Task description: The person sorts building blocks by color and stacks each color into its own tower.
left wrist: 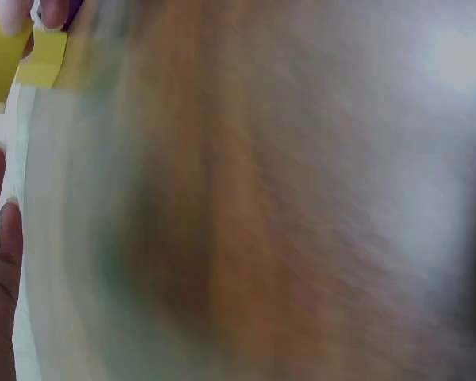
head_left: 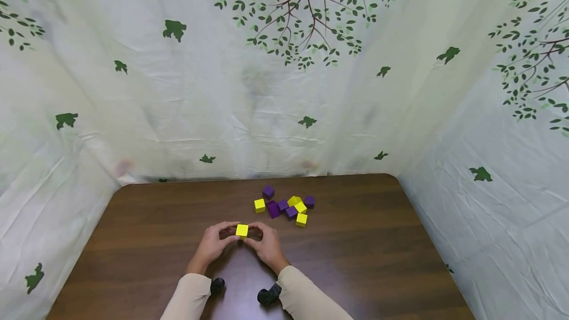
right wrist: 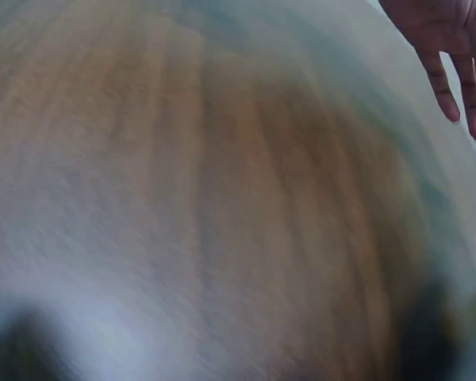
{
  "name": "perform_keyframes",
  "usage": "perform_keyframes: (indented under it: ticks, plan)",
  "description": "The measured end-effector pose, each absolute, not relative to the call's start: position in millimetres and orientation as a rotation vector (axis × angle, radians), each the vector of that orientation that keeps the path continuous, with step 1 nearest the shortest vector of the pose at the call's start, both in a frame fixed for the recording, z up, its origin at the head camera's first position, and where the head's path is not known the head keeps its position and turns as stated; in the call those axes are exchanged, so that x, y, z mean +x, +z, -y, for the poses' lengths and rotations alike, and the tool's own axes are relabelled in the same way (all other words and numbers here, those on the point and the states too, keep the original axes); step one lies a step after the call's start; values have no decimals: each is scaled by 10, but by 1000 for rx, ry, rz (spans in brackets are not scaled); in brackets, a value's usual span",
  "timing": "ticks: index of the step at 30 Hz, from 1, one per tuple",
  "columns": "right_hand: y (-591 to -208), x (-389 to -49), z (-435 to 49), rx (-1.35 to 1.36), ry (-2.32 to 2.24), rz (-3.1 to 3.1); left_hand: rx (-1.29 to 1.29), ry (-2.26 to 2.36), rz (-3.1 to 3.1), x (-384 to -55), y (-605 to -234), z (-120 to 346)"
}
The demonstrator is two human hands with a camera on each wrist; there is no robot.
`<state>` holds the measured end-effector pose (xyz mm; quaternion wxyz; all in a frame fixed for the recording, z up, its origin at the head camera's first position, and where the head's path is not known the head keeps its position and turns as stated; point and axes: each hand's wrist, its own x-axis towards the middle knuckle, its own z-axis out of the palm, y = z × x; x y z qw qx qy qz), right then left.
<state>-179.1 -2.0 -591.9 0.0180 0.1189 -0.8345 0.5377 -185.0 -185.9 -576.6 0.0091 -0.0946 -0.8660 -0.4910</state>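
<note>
A dark wood-grain table (head_left: pixel 378 260) fills the foreground, pale cloth (head_left: pixel 266 98) with printed branches and green shapes rising behind it and along both sides. And right here, left hand (head_left: pixel 212 244) and right hand (head_left: pixel 268 246) both pinch one yellow cube (head_left: pixel 242 231) between them, just nearer than a loose cluster of purple and yellow cubes (head_left: pixel 283 205)!

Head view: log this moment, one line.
left hand: holds yellow cube | right hand: holds same cube | beyond hands: purple cubes, other yellow cubes | surface: brown wood-grain table
</note>
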Motion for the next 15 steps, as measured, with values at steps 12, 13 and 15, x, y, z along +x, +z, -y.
perform_keyframes:
  ticks: [12, 13, 15]
  plan:
    - [-6042, -1630, 271, 512, 1396, 2686, -69, -1514, 2762, -1548, -5922, 2127]
    - [-6055, -1624, 286, 517, 1383, 2676, -58, -1507, 2767, -1540, -5932, 2140]
    - [-6078, -1612, 314, 520, 1354, 2664, -34, -1517, 2775, -1523, -5955, 2162]
